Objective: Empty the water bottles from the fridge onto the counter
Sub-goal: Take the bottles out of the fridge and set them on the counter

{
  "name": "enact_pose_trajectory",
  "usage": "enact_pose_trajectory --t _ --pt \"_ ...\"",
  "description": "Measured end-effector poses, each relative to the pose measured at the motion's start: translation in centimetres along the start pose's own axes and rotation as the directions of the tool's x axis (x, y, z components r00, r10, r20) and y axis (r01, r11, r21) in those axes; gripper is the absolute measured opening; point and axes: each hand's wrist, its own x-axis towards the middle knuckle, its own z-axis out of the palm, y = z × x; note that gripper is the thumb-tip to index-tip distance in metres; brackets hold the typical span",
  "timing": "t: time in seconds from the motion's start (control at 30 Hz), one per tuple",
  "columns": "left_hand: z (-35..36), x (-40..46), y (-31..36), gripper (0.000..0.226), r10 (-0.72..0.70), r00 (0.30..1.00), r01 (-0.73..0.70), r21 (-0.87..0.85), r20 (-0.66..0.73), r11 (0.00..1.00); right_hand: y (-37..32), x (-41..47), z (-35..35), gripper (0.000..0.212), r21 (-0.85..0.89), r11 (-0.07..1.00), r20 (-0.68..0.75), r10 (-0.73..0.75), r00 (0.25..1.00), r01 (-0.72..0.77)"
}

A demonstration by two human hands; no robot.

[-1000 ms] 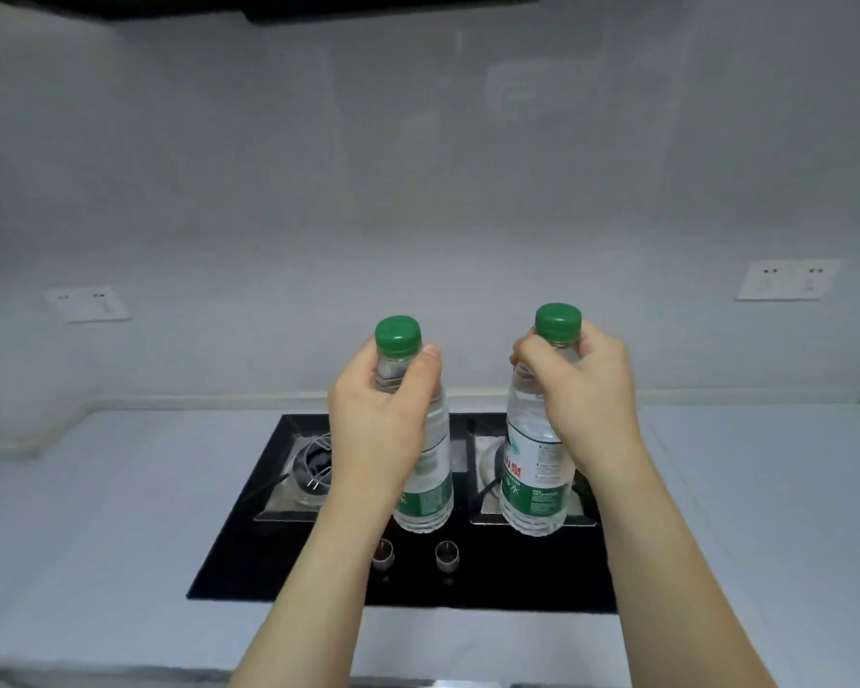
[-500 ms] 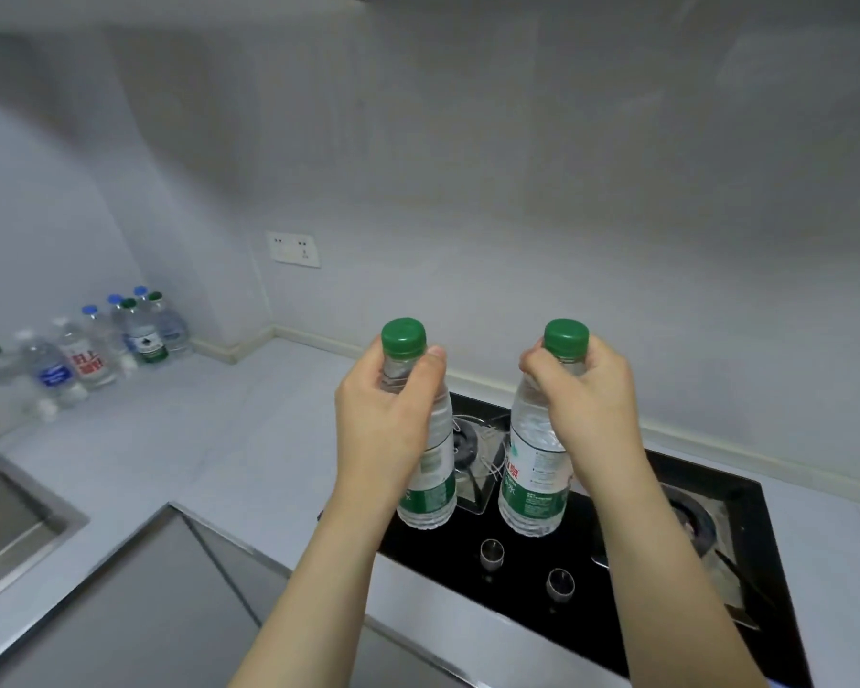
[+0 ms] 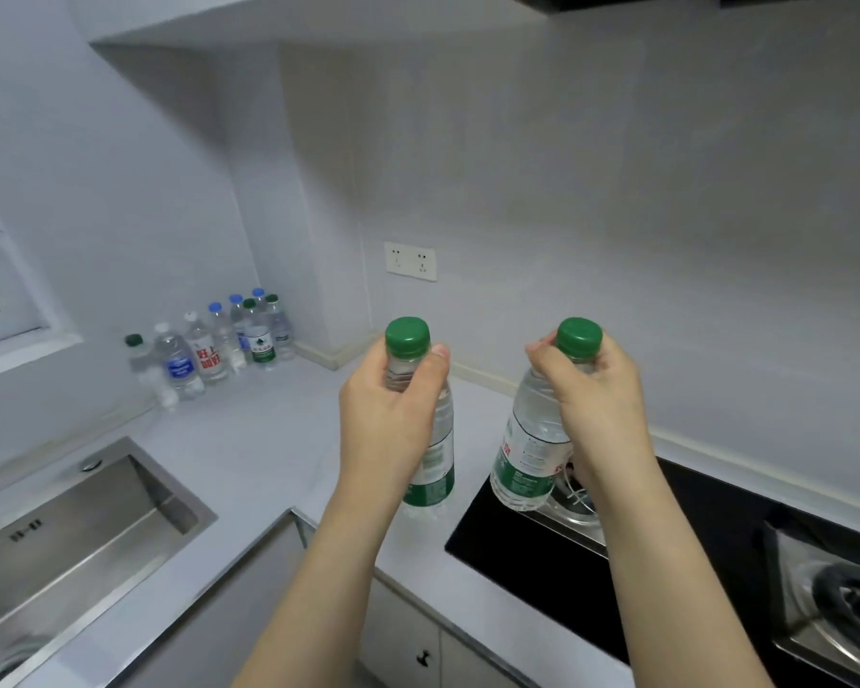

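My left hand point(image 3: 391, 419) grips the neck of a clear water bottle point(image 3: 435, 469) with a green cap and green label, held upright in the air above the white counter point(image 3: 269, 439). My right hand point(image 3: 599, 394) grips a second green-capped bottle point(image 3: 527, 454) by its neck, tilted slightly, above the left edge of the stove. Several water bottles point(image 3: 219, 347) with blue, white and green caps stand grouped in the far left corner of the counter. The fridge is out of view.
A steel sink point(image 3: 70, 533) is set into the counter at the lower left. A black gas stove point(image 3: 691, 553) with burners lies at the right. A wall socket point(image 3: 410, 261) sits on the back wall. Cabinet doors point(image 3: 408, 638) run below the counter.
My view has swung left from the stove toward the counter corner. Both hands still hold their bottles and have shifted left, so the left bottle now hangs over the counter instead of the stove.
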Motion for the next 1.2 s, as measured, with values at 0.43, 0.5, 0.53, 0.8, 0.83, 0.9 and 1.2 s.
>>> enact_pose_trajectory --t 0.43,0.5,0.53,0.8,0.83,0.9,1.2 --pt "-11.1 7.9 -6.6 0.014 -0.15 0.986 0.153 0.036 -0.071 0.988 5.2 1.8 14.9 0.015 0.028 0.981 0.172 0.182 0.968 -0.19" --pt "-11.9 9.8 -7.9 0.012 -0.203 0.977 0.207 0.049 -0.063 0.977 6.3 3.3 16.8 0.016 0.011 0.976 0.177 0.211 0.961 -0.216" --pt "-12.2 10.7 -8.6 0.011 -0.229 0.972 0.232 0.062 -0.05 0.971 6.9 4.2 17.5 0.016 0.016 0.973 0.181 0.224 0.958 -0.23" --pt "-14.2 19.3 -12.7 0.012 -0.319 0.948 0.307 0.26 0.008 0.916 11.5 11.0 24.2 0.01 -0.084 0.944 0.33 0.328 0.885 -0.318" --pt "-14.5 20.2 -13.2 0.011 -0.329 0.944 0.315 0.268 0.009 0.91 12.1 11.8 25.0 0.01 -0.109 0.939 0.353 0.342 0.871 -0.325" --pt "-15.1 21.9 -14.5 0.014 -0.363 0.932 0.353 0.265 -0.013 0.897 13.4 13.2 26.7 0.011 -0.13 0.921 0.37 0.388 0.844 -0.366" --pt "-18.6 29.8 -21.1 0.015 -0.545 0.83 0.557 0.115 -0.122 0.822 17.9 17.4 34.7 0.016 -0.211 0.902 0.394 0.431 0.812 -0.376"
